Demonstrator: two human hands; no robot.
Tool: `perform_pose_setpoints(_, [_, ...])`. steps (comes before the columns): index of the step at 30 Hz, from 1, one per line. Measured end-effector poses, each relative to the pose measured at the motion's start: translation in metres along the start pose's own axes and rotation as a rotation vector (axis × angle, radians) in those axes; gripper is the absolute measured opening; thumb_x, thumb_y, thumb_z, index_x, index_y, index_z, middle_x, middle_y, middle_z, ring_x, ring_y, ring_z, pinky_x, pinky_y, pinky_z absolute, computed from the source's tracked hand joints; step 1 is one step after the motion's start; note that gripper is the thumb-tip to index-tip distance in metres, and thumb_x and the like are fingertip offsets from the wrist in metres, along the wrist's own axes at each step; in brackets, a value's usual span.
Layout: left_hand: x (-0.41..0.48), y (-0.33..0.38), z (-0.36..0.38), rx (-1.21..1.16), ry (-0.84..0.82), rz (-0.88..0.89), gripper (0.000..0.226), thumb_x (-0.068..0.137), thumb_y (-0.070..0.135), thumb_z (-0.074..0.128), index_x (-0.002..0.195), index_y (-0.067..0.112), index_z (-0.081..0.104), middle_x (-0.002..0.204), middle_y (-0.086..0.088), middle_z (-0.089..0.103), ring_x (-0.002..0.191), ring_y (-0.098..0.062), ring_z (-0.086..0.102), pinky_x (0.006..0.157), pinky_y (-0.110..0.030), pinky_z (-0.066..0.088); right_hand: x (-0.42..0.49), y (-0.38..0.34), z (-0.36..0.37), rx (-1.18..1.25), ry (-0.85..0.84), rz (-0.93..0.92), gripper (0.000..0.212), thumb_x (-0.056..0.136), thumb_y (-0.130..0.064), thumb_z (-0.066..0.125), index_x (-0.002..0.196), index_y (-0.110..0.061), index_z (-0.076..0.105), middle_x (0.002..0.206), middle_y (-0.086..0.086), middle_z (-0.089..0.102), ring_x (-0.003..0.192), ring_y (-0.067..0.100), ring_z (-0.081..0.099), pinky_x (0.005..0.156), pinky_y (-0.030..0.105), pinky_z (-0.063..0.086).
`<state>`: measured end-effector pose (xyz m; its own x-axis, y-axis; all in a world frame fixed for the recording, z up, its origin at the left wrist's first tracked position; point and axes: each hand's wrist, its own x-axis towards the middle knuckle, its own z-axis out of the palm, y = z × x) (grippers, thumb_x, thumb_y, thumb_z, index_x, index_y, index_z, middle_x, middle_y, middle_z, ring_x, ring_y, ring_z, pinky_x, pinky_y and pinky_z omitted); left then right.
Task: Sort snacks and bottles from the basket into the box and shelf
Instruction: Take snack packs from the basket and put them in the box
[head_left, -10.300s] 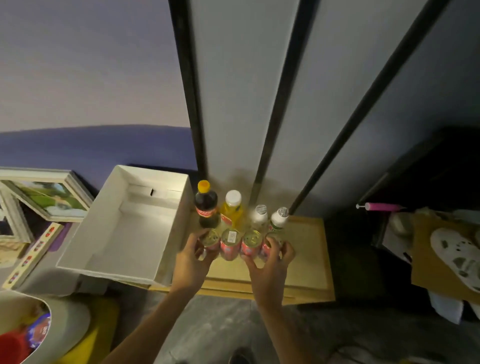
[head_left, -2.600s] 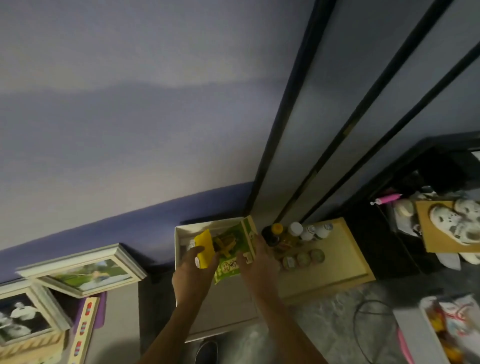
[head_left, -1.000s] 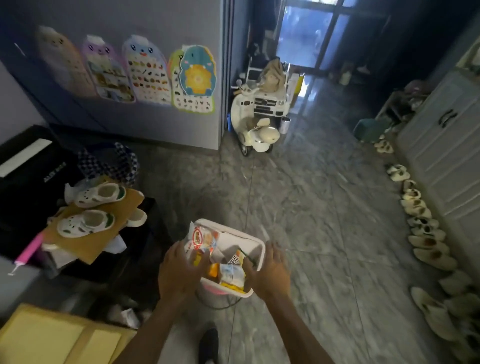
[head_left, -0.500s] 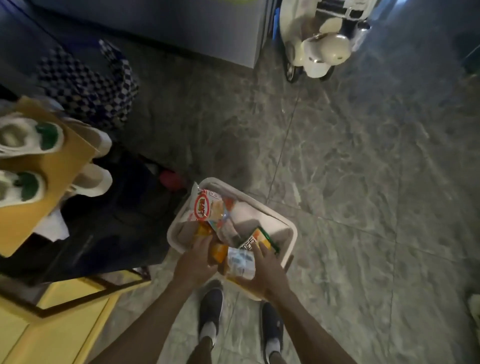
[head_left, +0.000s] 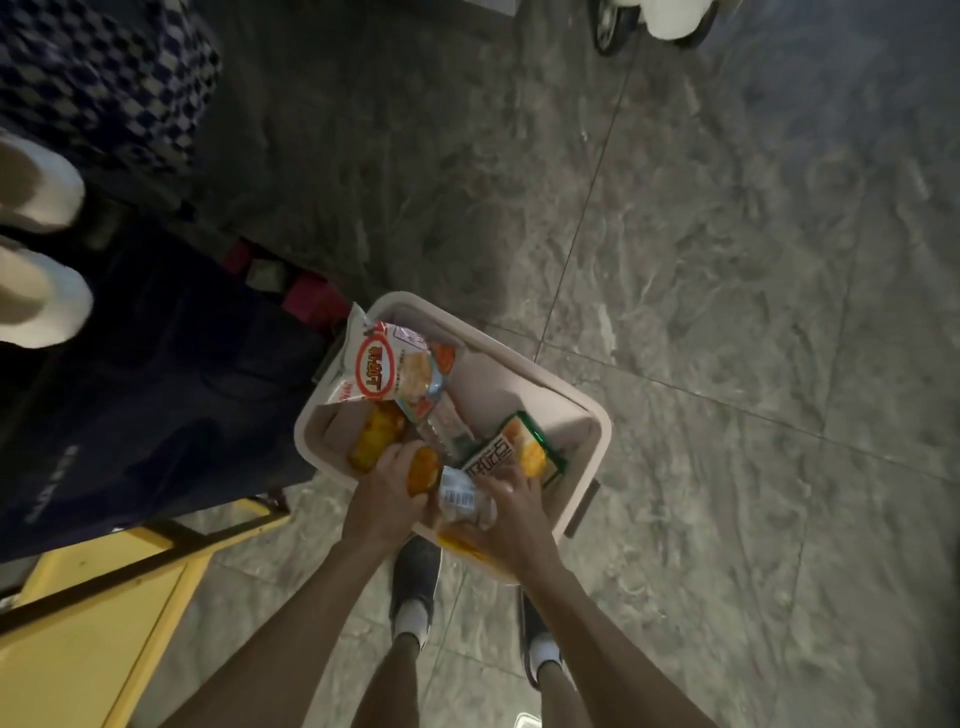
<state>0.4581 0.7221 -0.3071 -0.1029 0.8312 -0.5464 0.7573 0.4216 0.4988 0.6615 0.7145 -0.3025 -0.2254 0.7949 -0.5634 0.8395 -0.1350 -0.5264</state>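
Observation:
A pale pink basket (head_left: 524, 364) stands on the floor in front of my feet, with several snack packs inside. A white and red snack bag (head_left: 382, 366) leans at its far left corner. A green-edged pack (head_left: 511, 457) lies at the right. My left hand (head_left: 387, 491) is curled around an orange snack pack (head_left: 422, 470) near the basket's near edge. My right hand (head_left: 511, 519) grips a clear wrapped pack with a barcode (head_left: 460, 496), over a yellow pack. The box and shelf are out of view.
A dark bag (head_left: 150, 395) with white shoes (head_left: 39, 244) on top stands at the left. A yellow wooden board (head_left: 78, 654) lies at the lower left. A checked cloth (head_left: 104, 78) sits top left. A white ride-on toy's wheel (head_left: 610, 23) is at the top.
I have turned from the box and shelf to the basket. The view has dropped closer over it, and both hands have closed on packs inside.

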Motion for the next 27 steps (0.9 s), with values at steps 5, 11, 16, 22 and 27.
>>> perform_pose_setpoints(5, [-0.029, 0.028, -0.046, -0.066, 0.124, 0.038, 0.065, 0.082, 0.063, 0.081, 0.135, 0.042, 0.05, 0.119, 0.019, 0.057, 0.102, -0.009, 0.059, 0.077, -0.031, 0.055, -0.018, -0.024, -0.03, 0.078, 0.151, 0.019, 0.079, 0.08, -0.07, 0.081, 0.147, -0.034, 0.06, 0.146, -0.003, 0.045, 0.131, 0.02, 0.04, 0.107, 0.044, 0.051])
perform_pose_setpoints(11, [-0.078, 0.075, -0.12, -0.107, 0.312, 0.071, 0.075, 0.077, 0.072, 0.078, 0.138, 0.039, 0.05, 0.131, 0.009, 0.06, 0.116, -0.016, 0.063, 0.088, -0.04, 0.062, -0.049, -0.074, -0.113, 0.183, 0.31, -0.036, 0.082, 0.074, -0.072, 0.084, 0.144, -0.035, 0.062, 0.142, -0.002, 0.047, 0.127, 0.022, 0.048, 0.101, 0.047, 0.056])
perform_pose_setpoints(16, [-0.143, 0.123, -0.192, -0.212, 0.402, 0.094, 0.076, 0.069, 0.078, 0.067, 0.133, 0.038, 0.055, 0.117, 0.011, 0.072, 0.105, -0.016, 0.071, 0.091, -0.043, 0.061, -0.086, -0.122, -0.18, 0.213, 0.409, -0.15, 0.087, 0.068, -0.09, 0.076, 0.139, -0.043, 0.061, 0.135, -0.009, 0.05, 0.119, 0.018, 0.057, 0.087, 0.043, 0.064])
perform_pose_setpoints(22, [-0.241, 0.154, -0.257, -0.239, 0.605, 0.067, 0.077, 0.07, 0.09, 0.062, 0.132, 0.045, 0.052, 0.112, 0.018, 0.067, 0.104, -0.014, 0.069, 0.091, -0.041, 0.059, -0.144, -0.197, -0.244, 0.222, 0.441, -0.401, 0.082, 0.067, -0.087, 0.079, 0.129, -0.033, 0.069, 0.122, -0.011, 0.055, 0.104, 0.015, 0.063, 0.08, 0.032, 0.063])
perform_pose_setpoints(27, [-0.33, 0.149, -0.294, -0.272, 0.839, -0.026, 0.082, 0.073, 0.077, 0.077, 0.14, 0.039, 0.05, 0.108, 0.014, 0.063, 0.1, -0.015, 0.066, 0.084, -0.037, 0.057, -0.193, -0.266, -0.263, 0.191, 0.375, -0.602, 0.077, 0.067, -0.089, 0.069, 0.125, -0.039, 0.068, 0.126, -0.01, 0.052, 0.114, 0.019, 0.056, 0.093, 0.042, 0.058])
